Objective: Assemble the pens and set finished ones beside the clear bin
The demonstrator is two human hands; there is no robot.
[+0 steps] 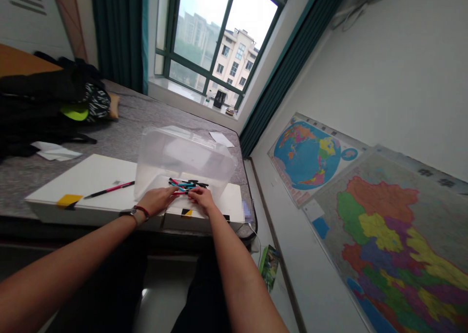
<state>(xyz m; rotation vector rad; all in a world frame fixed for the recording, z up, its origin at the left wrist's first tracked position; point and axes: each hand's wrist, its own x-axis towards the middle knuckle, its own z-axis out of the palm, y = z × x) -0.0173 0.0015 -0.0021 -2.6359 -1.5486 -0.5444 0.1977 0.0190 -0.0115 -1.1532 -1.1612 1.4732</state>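
My left hand [158, 199], with a watch and a red band at the wrist, is closed at the near side of a pile of pens [192, 183]. Opposite it, my right hand [201, 197] pinches with thumb and fingers. A red pen [180, 193] spans the gap between both sets of fingertips. The pile mixes teal, black and red pens. Behind it, a clear plastic bin [183, 150] lies tipped on its side with its mouth towards me. A separate red and black pen [110, 189] rests on the white box [98, 169] to the left.
The white boxes stand on a grey mattress [127, 111], with yellow and black tape on their front edges. Dark clothes and bags [47, 99] are heaped at left. White paper [221, 139] lies behind the bin. Wall maps [310, 152] hang at right, beside a window [223, 35].
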